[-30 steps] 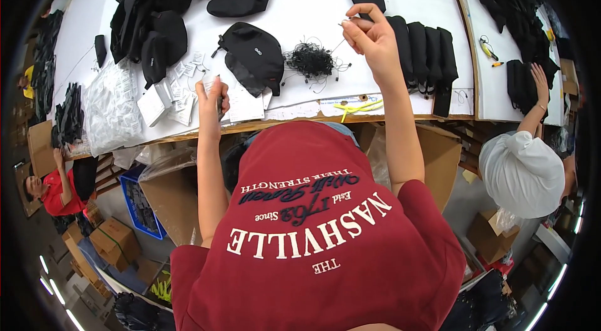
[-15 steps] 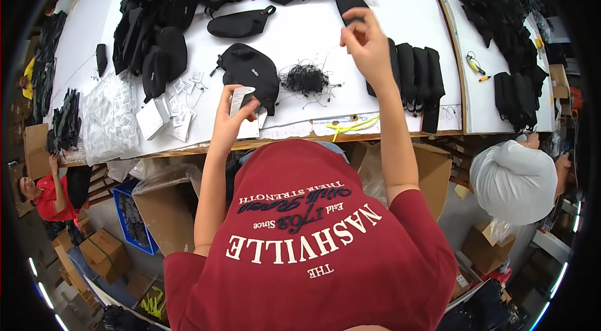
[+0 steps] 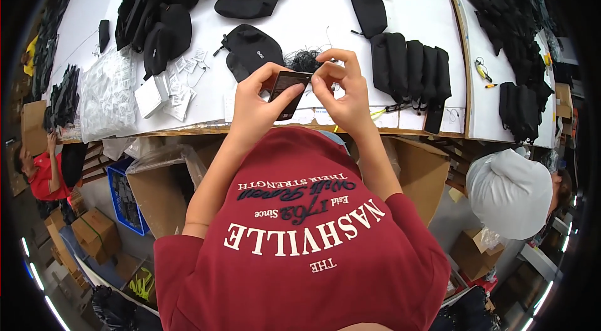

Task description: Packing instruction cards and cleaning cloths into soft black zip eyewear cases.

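My left hand (image 3: pixel 258 98) holds a black hang tag (image 3: pixel 290 94) between thumb and fingers, just above the table's near edge. At the tag's upper right corner my right hand (image 3: pixel 345 92) has thumb and forefinger closed in a pinch, apparently on a thin black string too fine to see clearly. Behind the hands lies a tangled pile of black tag strings (image 3: pixel 303 60), partly hidden by them. A black fabric pouch (image 3: pixel 253 50) rests flat to the left of that pile.
More black pouches (image 3: pixel 250 4) heap up at the table's far side. Several stuffed black pouches (image 3: pixel 415 71) stand in a row at right. White cards (image 3: pixel 150 97) and a clear plastic bag (image 3: pixel 107 99) lie at left. Cardboard boxes (image 3: pixel 156 196) sit below. A person in red (image 3: pixel 50 178) is at far left.
My right hand has come down and left from the far pouch to the tag. My left hand has moved right with the tag, which now shows its black face instead of a pale one.
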Action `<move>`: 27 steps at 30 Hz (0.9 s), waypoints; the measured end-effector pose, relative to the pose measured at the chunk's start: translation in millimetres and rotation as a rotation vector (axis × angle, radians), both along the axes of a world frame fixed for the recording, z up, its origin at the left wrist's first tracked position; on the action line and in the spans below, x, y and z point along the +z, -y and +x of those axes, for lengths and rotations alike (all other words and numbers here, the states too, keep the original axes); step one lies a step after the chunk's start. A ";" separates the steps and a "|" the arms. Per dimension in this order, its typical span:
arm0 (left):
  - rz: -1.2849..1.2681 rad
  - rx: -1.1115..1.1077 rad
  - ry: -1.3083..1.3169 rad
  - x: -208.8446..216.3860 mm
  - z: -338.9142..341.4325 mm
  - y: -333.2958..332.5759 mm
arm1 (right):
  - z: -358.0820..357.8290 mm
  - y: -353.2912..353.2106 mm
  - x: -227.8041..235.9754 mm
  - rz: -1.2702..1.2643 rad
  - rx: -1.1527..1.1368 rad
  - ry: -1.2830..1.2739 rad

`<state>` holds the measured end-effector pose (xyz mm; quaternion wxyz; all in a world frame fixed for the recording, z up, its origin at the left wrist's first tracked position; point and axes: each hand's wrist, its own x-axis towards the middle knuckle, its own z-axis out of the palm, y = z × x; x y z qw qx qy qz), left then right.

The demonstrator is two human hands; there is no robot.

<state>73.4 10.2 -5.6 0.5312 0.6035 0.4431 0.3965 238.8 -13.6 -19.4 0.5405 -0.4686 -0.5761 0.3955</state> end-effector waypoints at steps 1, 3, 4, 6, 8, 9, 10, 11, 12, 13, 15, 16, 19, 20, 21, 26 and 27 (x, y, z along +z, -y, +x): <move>-0.003 0.001 -0.005 -0.1 -0.8 0.9 | -1.0 0.7 -0.3 -0.003 0.001 -0.005; 0.091 -0.011 -0.085 -0.2 -2.6 2.3 | -3.1 1.6 -1.0 -0.010 -0.010 0.037; 0.090 -0.009 -0.090 0.3 -3.4 3.3 | -4.1 2.1 -1.2 -0.010 -0.008 0.032; 0.147 -0.026 -0.138 1.7 -5.0 5.1 | -5.9 3.5 -1.2 -0.048 0.018 0.020; 0.177 -0.023 -0.141 -0.8 -6.1 5.8 | -6.7 4.8 -3.6 -0.068 0.034 -0.017; 0.208 -0.024 -0.141 -1.8 -6.5 6.0 | -7.2 5.1 -5.3 -0.089 0.047 -0.051; 0.206 -0.022 -0.142 -1.2 -6.3 6.5 | -7.9 5.5 -7.1 -0.091 0.049 -0.052; 0.233 -0.017 -0.166 0.0 -5.6 7.0 | -9.0 5.5 -8.9 -0.102 0.032 -0.062; 0.260 -0.012 -0.189 0.5 -5.2 7.5 | -10.0 5.8 -10.5 -0.113 0.015 -0.071; 0.259 -0.010 -0.190 0.2 -5.2 8.0 | -11.2 5.6 -11.5 -0.114 0.017 -0.072; 0.325 0.031 -0.184 -1.0 -5.1 9.8 | -13.0 5.5 -13.4 -0.126 -0.008 -0.135; 0.323 0.034 -0.186 -1.7 -5.4 11.1 | -13.6 6.6 -15.3 -0.128 -0.004 -0.136; 0.319 0.066 -0.176 -5.2 -3.5 14.8 | -15.4 11.3 -17.7 -0.002 -0.049 -0.010; 0.325 0.076 -0.168 -6.7 -2.5 15.7 | -16.8 11.8 -15.8 0.034 -0.072 0.036; 0.332 0.086 -0.159 -7.5 -1.9 16.4 | -18.2 12.5 -14.7 0.070 -0.096 0.081; 0.268 0.097 -0.180 -7.2 0.7 20.5 | -21.4 15.3 -16.3 0.163 -0.151 0.260; 0.226 0.097 -0.184 -6.9 0.9 21.2 | -21.8 15.2 -17.0 0.182 -0.159 0.320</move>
